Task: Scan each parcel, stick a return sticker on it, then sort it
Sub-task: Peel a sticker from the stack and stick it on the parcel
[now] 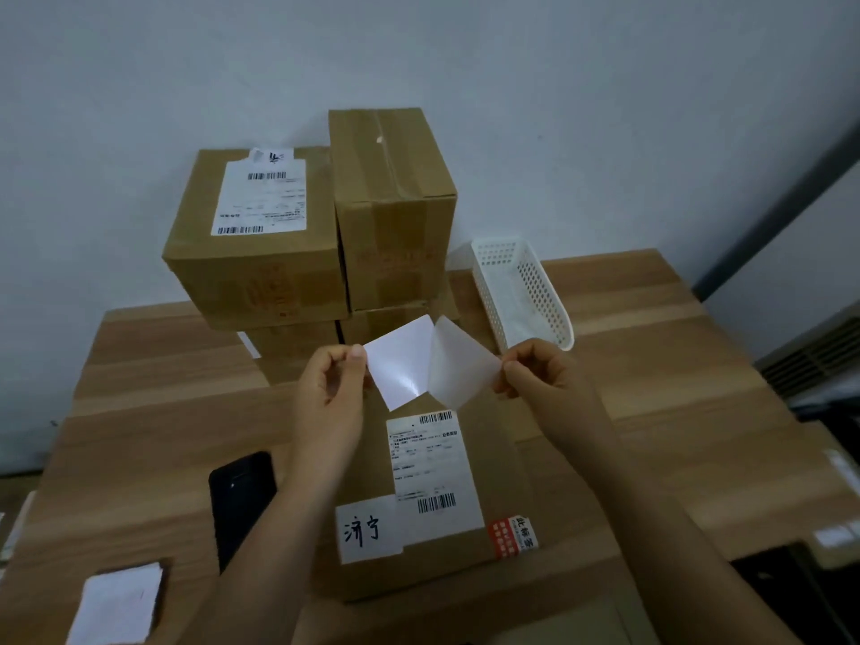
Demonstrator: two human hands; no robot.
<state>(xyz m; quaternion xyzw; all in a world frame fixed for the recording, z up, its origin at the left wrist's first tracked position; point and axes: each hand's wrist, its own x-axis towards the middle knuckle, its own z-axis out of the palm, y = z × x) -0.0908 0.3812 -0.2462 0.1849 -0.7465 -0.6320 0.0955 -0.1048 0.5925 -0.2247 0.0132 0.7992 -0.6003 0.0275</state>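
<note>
A cardboard parcel (502,477) lies in front of me on the wooden table (675,412), with a printed shipping label (430,472) and a handwritten white label (367,528) on top. Above it my left hand (332,388) pinches the corner of a glossy white sticker (402,363). My right hand (540,372) pinches the translucent backing sheet (460,367), which is peeled partly away from the sticker. The two sheets still meet along one edge.
A stack of several cardboard boxes (260,235) stands against the wall behind the parcel. A white perforated basket (521,290) lies to their right. A black phone (242,500) and a pile of white stickers (118,607) lie at the lower left.
</note>
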